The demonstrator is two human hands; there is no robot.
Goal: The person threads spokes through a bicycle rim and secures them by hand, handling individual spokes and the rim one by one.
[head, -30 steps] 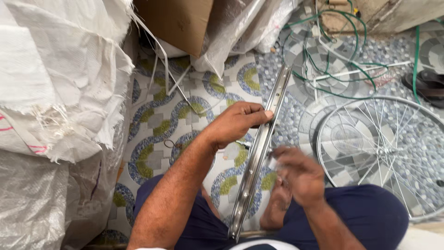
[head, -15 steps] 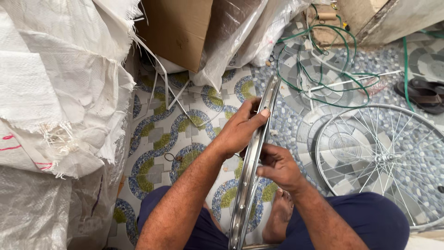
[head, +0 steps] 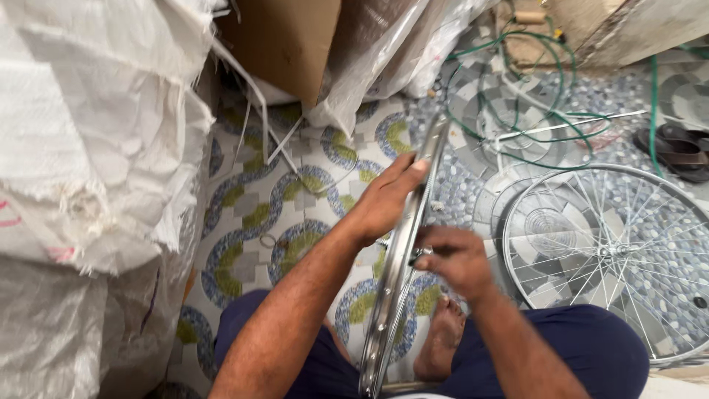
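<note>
One bare shiny metal wheel rim (head: 402, 251) upright | left hand (head: 384, 199) grips its upper edge | right hand (head: 458, 260) pinches one small fitting | one spoked wheel (head: 620, 255) flat nearby | two white sacks (head: 81, 148)

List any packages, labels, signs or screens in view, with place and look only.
Woven sacks: stacked at the left, white, bulging, frayed, faint red marks.
Cardboard box: top centre, brown, plain face.
Plastic wrapping: right of the box, clear, crumpled.
No signs or screens show.
</note>
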